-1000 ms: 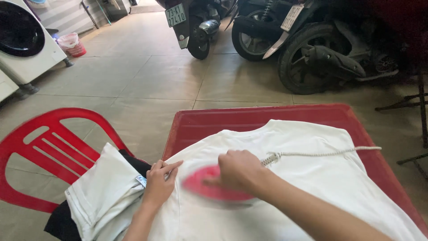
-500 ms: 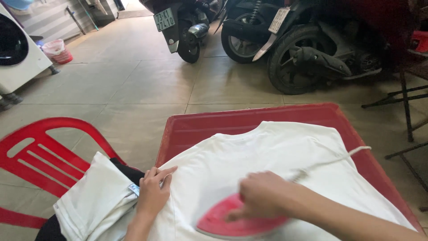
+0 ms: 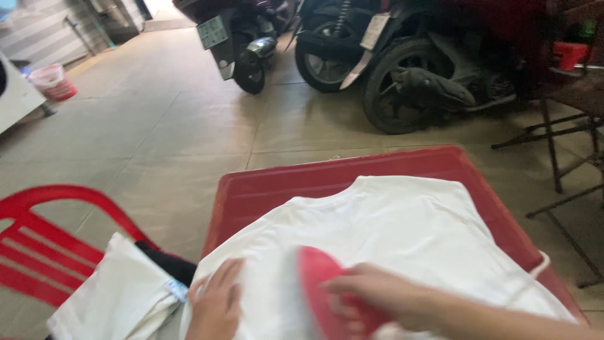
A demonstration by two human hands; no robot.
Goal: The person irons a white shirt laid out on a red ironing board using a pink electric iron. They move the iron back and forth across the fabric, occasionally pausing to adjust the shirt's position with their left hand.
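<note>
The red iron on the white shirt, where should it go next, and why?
Probably glide the red iron, held by the right hand, away across the white shirt: that far part lies uncovered on the red table, while the left hand pins the near edge flat.

plate: I see a pale rectangular licence plate [image 3: 212,31] on a motorbike's rear, top centre
tag: small light-blue garment label [image 3: 177,290] by my left hand [image 3: 216,306]

You are in a tiled home garage used as a laundry corner: parked motorbikes [image 3: 402,69] stand beyond your iron-holding hand [image 3: 377,296], a white washing machine [image 3: 16,94] and pink bucket [image 3: 53,82] far off to its left.
</note>
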